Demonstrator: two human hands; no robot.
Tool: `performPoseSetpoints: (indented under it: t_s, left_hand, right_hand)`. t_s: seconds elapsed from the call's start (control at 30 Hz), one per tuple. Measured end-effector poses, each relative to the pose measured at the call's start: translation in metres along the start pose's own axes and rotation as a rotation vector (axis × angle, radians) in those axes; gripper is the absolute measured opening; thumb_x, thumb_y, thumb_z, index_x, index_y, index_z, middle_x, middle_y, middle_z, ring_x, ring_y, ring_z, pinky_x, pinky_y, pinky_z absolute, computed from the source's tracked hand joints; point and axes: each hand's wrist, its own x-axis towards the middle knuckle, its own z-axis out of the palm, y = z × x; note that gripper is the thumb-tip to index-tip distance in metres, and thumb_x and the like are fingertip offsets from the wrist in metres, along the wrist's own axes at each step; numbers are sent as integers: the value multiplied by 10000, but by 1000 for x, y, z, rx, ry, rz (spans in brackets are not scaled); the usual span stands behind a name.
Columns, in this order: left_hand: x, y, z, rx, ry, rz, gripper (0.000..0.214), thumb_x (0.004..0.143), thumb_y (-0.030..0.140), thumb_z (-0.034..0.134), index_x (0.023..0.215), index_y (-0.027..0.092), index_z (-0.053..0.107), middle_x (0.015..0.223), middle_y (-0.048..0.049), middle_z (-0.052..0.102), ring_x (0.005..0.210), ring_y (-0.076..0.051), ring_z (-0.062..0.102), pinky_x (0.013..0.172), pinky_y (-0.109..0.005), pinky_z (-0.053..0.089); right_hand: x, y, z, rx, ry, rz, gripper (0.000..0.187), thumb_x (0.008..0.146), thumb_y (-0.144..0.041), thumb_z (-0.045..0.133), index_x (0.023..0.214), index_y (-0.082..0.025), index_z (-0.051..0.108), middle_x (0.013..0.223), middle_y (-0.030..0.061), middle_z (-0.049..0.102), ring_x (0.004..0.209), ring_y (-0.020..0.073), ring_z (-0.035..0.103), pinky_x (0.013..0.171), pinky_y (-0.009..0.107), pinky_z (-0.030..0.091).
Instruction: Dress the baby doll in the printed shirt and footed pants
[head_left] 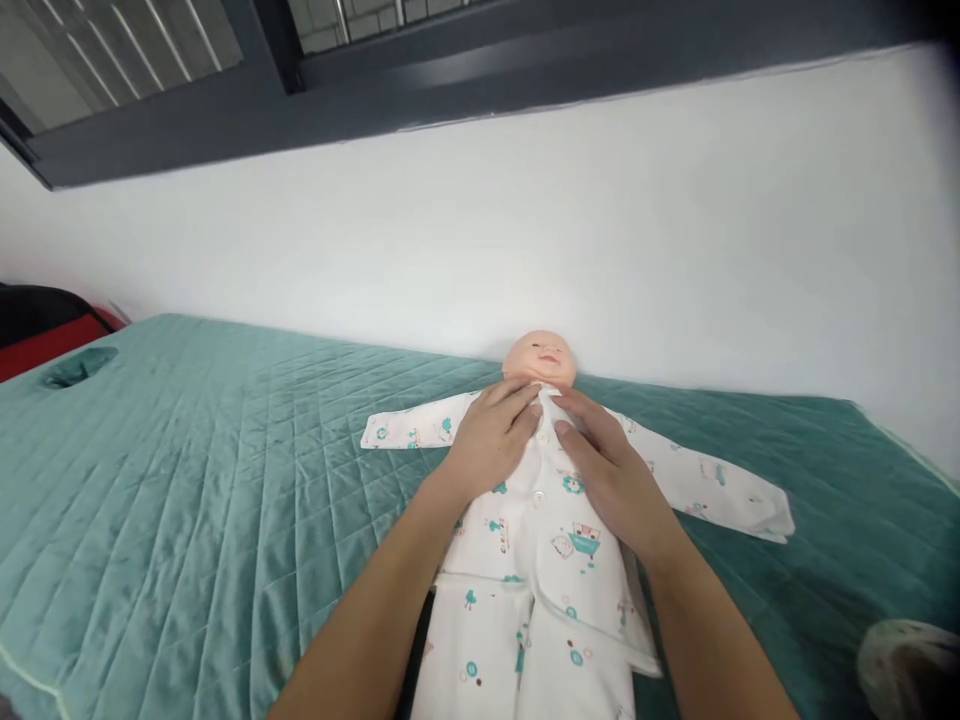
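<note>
A baby doll (541, 354) lies face up with its head by the white wall. It wears a white long-sleeved baby shirt (525, 540) with teal prints and white trousers (480, 650) with a like pattern. The shirt's two sleeves spread out to either side. My left hand (495, 430) lies open on the upper left of the shirt, fingertips near the collar. On the other side of the front opening, my right hand (600, 455) rests open on the cloth, its fingertips close to the collar. A button (538, 497) shows on the chest below my hands.
A teal quilted cover (247, 480) spreads beneath the doll. The wall (465, 240) rises behind it, under a dark window frame (420, 75). A red and black object (45, 325) sits at far left. Something pale and blurred (904, 660) is at lower right.
</note>
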Motion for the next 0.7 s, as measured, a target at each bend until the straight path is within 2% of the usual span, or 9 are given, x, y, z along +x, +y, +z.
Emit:
performPoseSetpoints:
  t_s: [0.17,0.53,0.7]
  left_hand:
    - [0,3,-2,-21,-19,-23,430,1035,363,381,1370,216,606,1494,-59,553,1414,-191,469,1233,-378,345]
    - [0,2,-4,5,-33,4,430,1040,350,352,1372,245,604,1505,-36,545,1424,-176,455,1236,-361,333]
    - [-1,4,-6,-2,-39,23,426,1042,344,331,1331,277,636,1509,-21,532,1414,-180,463,1231,-366,336]
  right_hand:
    - [1,0,0,-52,-4,-32,368,959,-460,515,1264,-301,647,1508,18,521,1424,264,438,1230,490,303]
    - [3,2,-1,-197,-64,-41,419,990,-502,450,1325,-313,618,1576,12,440,1481,272,367,1244,506,288]
    - [6,14,0,-302,-106,-279,426,1027,-472,362,1323,-297,614,1489,65,537,1493,271,347,1248,551,245]
